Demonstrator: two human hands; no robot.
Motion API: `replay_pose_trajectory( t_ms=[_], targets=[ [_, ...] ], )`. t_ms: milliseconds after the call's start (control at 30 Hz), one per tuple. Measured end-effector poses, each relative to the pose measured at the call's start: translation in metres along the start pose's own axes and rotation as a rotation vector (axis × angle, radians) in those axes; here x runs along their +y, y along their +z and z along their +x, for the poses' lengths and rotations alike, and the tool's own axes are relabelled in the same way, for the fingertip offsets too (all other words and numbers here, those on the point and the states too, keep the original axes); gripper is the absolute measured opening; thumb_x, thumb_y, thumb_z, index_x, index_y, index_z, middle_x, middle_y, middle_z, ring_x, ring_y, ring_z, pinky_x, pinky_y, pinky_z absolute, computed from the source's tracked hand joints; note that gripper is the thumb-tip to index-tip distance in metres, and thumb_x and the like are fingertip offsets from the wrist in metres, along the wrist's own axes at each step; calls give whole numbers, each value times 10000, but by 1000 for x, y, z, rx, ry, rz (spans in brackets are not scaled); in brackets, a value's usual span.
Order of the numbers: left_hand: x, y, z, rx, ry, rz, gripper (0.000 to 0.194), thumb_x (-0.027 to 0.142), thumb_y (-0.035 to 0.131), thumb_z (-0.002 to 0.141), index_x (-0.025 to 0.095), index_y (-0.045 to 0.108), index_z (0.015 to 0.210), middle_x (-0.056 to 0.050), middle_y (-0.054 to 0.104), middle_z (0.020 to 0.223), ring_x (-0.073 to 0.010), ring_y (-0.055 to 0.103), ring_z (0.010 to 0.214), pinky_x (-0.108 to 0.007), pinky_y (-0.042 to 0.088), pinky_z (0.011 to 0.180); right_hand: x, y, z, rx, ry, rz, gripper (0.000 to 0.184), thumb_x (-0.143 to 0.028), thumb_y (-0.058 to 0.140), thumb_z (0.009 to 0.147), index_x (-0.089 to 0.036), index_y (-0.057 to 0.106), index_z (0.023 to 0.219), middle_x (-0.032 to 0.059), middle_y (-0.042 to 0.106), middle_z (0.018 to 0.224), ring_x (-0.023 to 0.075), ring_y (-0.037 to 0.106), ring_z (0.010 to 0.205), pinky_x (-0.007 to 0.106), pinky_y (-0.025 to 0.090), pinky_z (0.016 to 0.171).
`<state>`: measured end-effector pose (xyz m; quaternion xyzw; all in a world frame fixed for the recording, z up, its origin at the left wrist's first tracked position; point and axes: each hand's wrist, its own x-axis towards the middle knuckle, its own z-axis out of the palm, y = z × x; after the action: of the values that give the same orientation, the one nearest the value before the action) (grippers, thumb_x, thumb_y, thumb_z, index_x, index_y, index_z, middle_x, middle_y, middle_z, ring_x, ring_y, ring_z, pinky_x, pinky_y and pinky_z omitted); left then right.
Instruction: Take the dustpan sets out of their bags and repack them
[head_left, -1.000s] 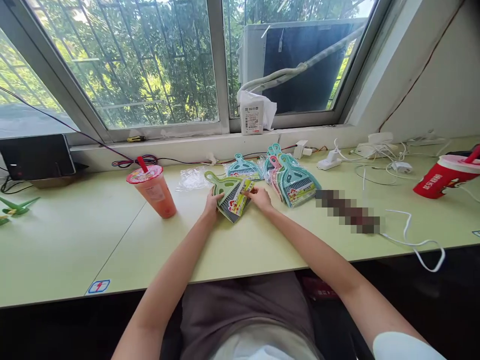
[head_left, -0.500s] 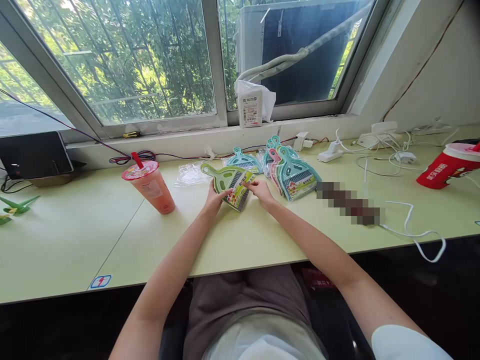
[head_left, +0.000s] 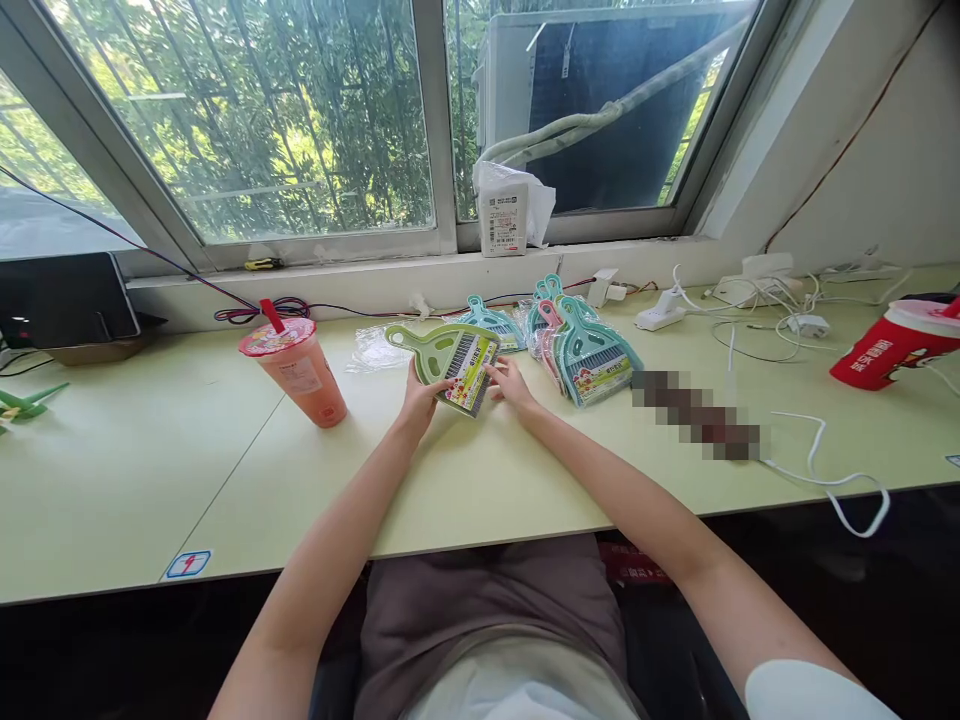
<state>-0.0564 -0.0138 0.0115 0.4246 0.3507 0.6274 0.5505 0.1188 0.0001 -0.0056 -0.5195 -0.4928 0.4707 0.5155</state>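
- Monitor (head_left: pixel 67 312), dark, is seen at the far left of the pale green counter (head_left: pixel 135 470), under the window.
- Pink drink cup (head_left: pixel 296 372) with a sealed lid and red straw is stood upright, left of the hands and apart from them.
- Clear plastic wrapper (head_left: pixel 375 347) is laid flat just behind the cup's right side, near the wall.
- Green dustpan set (head_left: pixel 450 355) is held at the middle of the counter; its long axis is turned from upper left to lower right, the handle pointed left and away, the brush end and printed label pointed toward the person.
- Left hand (head_left: pixel 417 397) is closed on the set's near left edge, thumb on top.
- Right hand (head_left: pixel 510 382) is set against the label's right edge, fingers pinched on it.
- Teal dustpan sets (head_left: pixel 585 350) are stacked in a fan just right of the right hand, handles pointed away toward the window.
- White cables (head_left: pixel 787 330) are strewn further right.
- Red cup (head_left: pixel 892 345) is seen tilted at the far right.
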Motion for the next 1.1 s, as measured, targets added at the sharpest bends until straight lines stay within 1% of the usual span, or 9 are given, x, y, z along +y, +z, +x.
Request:
replay_pose_trajectory(
  t_ms=[167, 333, 600, 700, 767, 833, 900, 1000, 1100],
  targets=[
    [0, -3, 3, -64, -22, -7, 920, 59, 818, 494, 261, 433, 1305, -63, 625, 1160, -250, 624, 1061, -366, 546, 887, -3, -1, 2, -153, 72, 64, 219, -271, 595, 859, -157, 584, 1046, 55, 705, 881, 106, 606, 533, 179, 364, 382],
    [1, -7, 5, -77, -38, 14, 930, 61, 813, 514, 283, 415, 1325, -58, 621, 1156, -248, 628, 1061, -356, 554, 871, -4, -3, 1, -147, 69, 112, 161, -234, 600, 872, -164, 600, 1018, 39, 721, 872, 105, 649, 587, 174, 477, 473],
    [-4, -12, 8, -123, -40, 46, 934, 94, 847, 504, 275, 428, 1319, -57, 624, 1186, -228, 627, 1070, -350, 544, 909, -6, -2, -4, -147, 138, 270, 102, -130, 607, 869, -152, 599, 968, 42, 728, 787, 150, 700, 648, 290, 602, 658],
    [-6, -19, 18, -126, -106, 130, 700, 330, 779, 711, 267, 444, 1323, -71, 638, 1184, -218, 636, 1058, -364, 538, 920, -8, -4, -5, -121, 135, 297, 107, -114, 623, 855, -152, 602, 953, 33, 726, 753, 149, 696, 634, 290, 609, 658],
    [-5, -28, 26, -63, -113, 259, 529, 539, 510, 896, 240, 455, 1330, -109, 634, 1200, -233, 629, 1084, -406, 520, 944, -8, -5, -5, -78, 129, 311, 106, -96, 607, 855, -150, 601, 947, 25, 718, 718, 148, 689, 614, 295, 613, 664],
    [-4, -41, 34, 75, 13, 502, 571, 589, 283, 955, 211, 457, 1346, -150, 584, 1288, -258, 563, 1208, -448, 457, 1021, -8, -6, -5, -40, 121, 319, 105, -86, 586, 859, -147, 601, 944, 19, 713, 695, 150, 685, 604, 306, 616, 674],
    [-3, -53, 38, 173, 205, 861, 577, 575, 302, 955, 200, 456, 1366, -166, 457, 1443, -283, 374, 1391, -482, 320, 1127, -7, -6, -5, -14, 105, 329, 100, -92, 581, 858, -149, 602, 938, 14, 713, 695, 153, 686, 611, 314, 619, 688],
    [-3, -65, 36, 27, 286, 1366, 540, 516, 435, 929, 208, 484, 1369, -137, 318, 1559, -309, 138, 1488, -531, 146, 1175, -7, -5, -6, 16, 82, 348, 106, -98, 597, 840, -154, 604, 931, 14, 718, 713, 162, 695, 643, 329, 621, 709],
    [1, -63, 32, -147, 189, 1626, 413, 411, 405, 951, 220, 585, 1270, -127, 503, 1436, -308, 375, 1385, -551, 156, 1156, -7, -3, -8, 43, 90, 354, 115, -95, 618, 822, -152, 602, 921, 15, 715, 701, 168, 697, 648, 333, 621, 699]
  ],
)
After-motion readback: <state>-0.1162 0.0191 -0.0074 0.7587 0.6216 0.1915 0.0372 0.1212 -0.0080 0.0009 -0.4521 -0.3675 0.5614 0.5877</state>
